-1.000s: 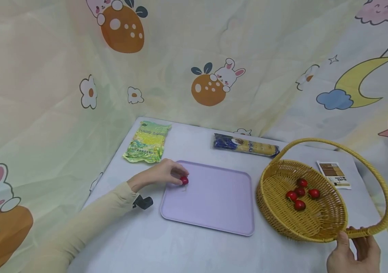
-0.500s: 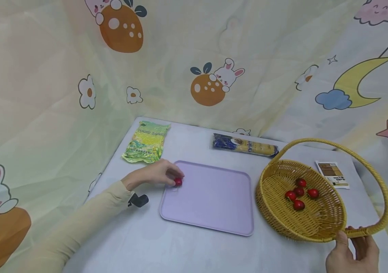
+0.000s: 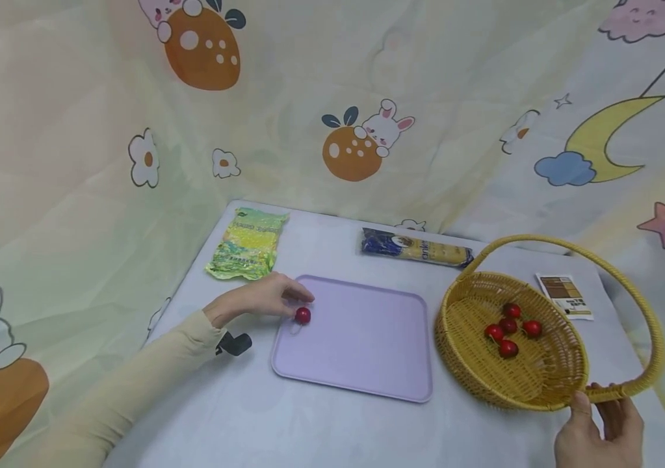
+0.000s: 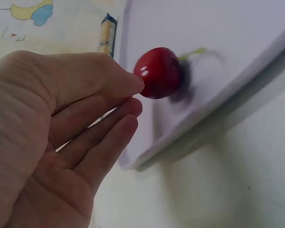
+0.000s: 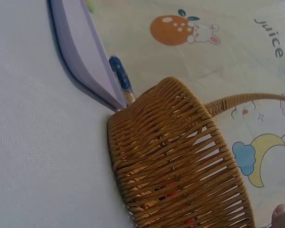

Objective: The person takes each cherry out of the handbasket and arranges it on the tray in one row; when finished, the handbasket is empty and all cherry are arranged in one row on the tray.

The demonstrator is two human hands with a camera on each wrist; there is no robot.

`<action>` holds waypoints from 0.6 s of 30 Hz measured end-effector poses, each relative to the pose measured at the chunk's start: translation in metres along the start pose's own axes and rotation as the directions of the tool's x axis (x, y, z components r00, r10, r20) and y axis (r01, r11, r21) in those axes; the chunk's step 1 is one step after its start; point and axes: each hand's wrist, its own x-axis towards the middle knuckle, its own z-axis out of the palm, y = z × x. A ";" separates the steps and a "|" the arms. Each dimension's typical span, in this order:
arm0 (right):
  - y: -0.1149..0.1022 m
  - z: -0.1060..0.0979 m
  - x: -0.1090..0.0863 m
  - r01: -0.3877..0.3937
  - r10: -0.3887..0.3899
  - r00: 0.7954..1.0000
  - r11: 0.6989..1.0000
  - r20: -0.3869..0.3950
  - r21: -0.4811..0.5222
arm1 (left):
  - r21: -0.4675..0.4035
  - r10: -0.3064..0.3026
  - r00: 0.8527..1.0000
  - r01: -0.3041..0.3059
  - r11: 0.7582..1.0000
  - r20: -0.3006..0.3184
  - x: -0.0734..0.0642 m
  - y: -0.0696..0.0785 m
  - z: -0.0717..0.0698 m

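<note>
A red cherry (image 3: 303,316) with a thin stem lies near the left edge of the lilac tray (image 3: 361,344). Right by it is my left hand (image 3: 268,294), its fingers loosely bent and parted around the fruit. In the left wrist view, the thumb tip overlaps the cherry (image 4: 157,72), while the other fingers hold nothing; whether the thumb touches it I cannot tell. At the right, my right hand (image 3: 600,434) grips the woven basket (image 3: 463,367) by its rim at the handle's foot. Several red cherries (image 3: 508,349) lie inside the basket, which looks tilted.
A green-yellow packet (image 3: 248,244) lies behind the tray to the left. Along the back is a long blue-and-yellow pack (image 3: 417,247). A small brown-and-white sachet (image 3: 565,296) sits behind the basket. Patterned cloth (image 3: 285,97) hangs behind the table.
My left hand moved slightly left with the cherry, set it on the tray's left side, and loosened its fingers from it. The right hand keeps hold of the basket.
</note>
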 end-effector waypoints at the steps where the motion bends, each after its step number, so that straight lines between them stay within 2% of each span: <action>1: 0.000 0.000 0.000 0.002 -0.002 1.000 1.000 0.000 -0.001 | -0.001 0.008 1.000 -0.008 1.000 -0.005 0.001 0.002 0.000; 5: 0.002 -0.001 0.001 0.034 -0.033 0.999 0.999 -0.019 0.019 | -0.040 0.040 0.998 -0.042 0.998 -0.044 0.007 0.013 0.002; 8: 0.003 0.000 0.003 0.063 -0.061 0.997 0.997 -0.037 0.041 | -0.078 0.080 0.994 -0.086 0.993 -0.077 0.017 0.026 0.007; 14: 0.002 0.000 0.003 0.074 -0.073 0.997 0.996 -0.032 0.052 | -0.115 0.196 0.976 -0.207 0.972 -0.094 0.049 0.048 0.020; 18: 0.004 0.001 0.003 0.118 -0.114 0.992 0.990 -0.057 0.081 | -0.186 0.226 0.969 -0.241 0.952 -0.102 0.071 0.060 0.030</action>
